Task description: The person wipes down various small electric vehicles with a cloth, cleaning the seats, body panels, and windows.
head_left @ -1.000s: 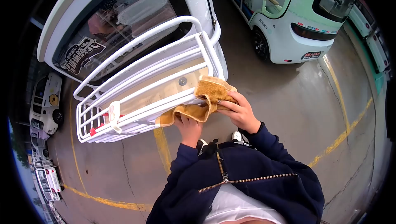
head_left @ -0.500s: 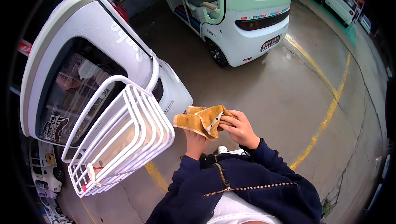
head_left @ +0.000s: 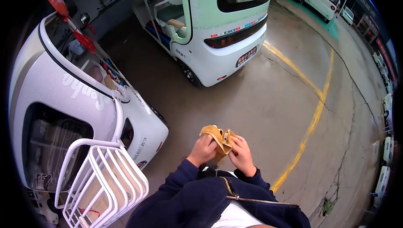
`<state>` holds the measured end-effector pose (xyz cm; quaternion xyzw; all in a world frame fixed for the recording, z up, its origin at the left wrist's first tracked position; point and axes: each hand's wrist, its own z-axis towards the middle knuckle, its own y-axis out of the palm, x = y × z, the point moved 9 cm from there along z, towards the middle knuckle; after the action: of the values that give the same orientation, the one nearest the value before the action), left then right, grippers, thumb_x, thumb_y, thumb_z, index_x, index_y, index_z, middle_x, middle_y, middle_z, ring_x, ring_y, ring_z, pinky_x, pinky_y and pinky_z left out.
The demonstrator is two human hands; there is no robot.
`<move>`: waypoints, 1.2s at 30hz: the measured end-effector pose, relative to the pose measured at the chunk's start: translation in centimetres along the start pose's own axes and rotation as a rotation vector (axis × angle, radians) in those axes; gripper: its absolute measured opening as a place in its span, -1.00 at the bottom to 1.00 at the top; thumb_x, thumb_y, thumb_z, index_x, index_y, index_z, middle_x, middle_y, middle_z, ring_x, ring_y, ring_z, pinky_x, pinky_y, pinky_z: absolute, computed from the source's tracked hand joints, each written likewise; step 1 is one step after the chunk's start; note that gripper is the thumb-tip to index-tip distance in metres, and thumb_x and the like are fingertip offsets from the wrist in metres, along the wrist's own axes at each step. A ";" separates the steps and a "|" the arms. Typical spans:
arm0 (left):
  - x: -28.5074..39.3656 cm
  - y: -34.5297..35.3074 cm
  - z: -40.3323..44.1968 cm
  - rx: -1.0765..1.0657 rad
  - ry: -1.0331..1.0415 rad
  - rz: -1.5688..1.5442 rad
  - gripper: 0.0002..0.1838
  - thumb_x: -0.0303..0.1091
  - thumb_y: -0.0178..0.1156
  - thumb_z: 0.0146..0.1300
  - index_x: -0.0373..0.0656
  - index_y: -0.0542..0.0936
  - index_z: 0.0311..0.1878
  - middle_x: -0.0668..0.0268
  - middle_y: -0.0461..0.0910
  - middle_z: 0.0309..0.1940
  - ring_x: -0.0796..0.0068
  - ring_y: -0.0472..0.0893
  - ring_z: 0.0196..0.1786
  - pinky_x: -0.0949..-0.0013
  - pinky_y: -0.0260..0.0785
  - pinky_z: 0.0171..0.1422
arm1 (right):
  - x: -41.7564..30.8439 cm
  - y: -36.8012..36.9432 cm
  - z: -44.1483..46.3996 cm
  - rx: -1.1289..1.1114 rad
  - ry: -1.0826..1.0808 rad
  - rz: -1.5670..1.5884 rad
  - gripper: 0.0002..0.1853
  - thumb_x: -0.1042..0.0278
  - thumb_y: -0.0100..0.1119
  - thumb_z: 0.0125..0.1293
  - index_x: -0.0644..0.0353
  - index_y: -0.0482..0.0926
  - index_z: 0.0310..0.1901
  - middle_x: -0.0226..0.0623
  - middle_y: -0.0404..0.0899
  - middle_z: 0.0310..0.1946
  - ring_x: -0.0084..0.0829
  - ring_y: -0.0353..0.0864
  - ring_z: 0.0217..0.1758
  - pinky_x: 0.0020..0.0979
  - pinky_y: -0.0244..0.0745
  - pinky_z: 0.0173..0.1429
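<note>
A brown-yellow cloth (head_left: 223, 146) with a pale edge is bunched up in front of my body, between both hands. My left hand (head_left: 204, 149) has its fingers closed on the cloth's left side. On the right side, my right hand (head_left: 242, 156) pinches the cloth. Part of the cloth hangs down between the hands. To the lower left, apart from both hands, is a white rack (head_left: 110, 177) mounted on the back of a small white vehicle (head_left: 67, 77).
A pale green and white vehicle (head_left: 228, 45) stands ahead. Yellow lines (head_left: 311, 123) and cracks mark the wet pavement on the right. More white vehicles (head_left: 321, 2) are parked at the upper right. A red flag (head_left: 57, 0) is at the upper left.
The view has turned right, so the rack has shifted to the lower left. The cloth has come away from beside the rack and is bunched smaller, with my hands on either side of it.
</note>
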<state>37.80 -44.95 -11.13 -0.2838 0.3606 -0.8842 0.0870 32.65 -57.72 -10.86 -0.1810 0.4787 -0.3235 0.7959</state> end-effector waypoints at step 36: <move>-24.4 14.6 46.7 0.312 -0.317 0.296 -0.79 -0.58 0.10 -0.06 -0.34 0.47 -0.26 -0.34 0.28 0.25 -0.46 0.10 0.40 -0.42 -0.20 0.47 | 39.6 -12.5 48.8 -0.175 -0.199 0.063 -0.86 0.52 0.26 0.17 0.21 0.52 -0.24 -0.23 0.59 -0.52 -0.19 0.60 -0.52 -0.28 0.48 -0.42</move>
<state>83.53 -74.25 -4.86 -0.3461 0.2393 -0.8513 0.3133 84.49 -95.11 -5.68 -0.2658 0.4294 -0.2356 0.8303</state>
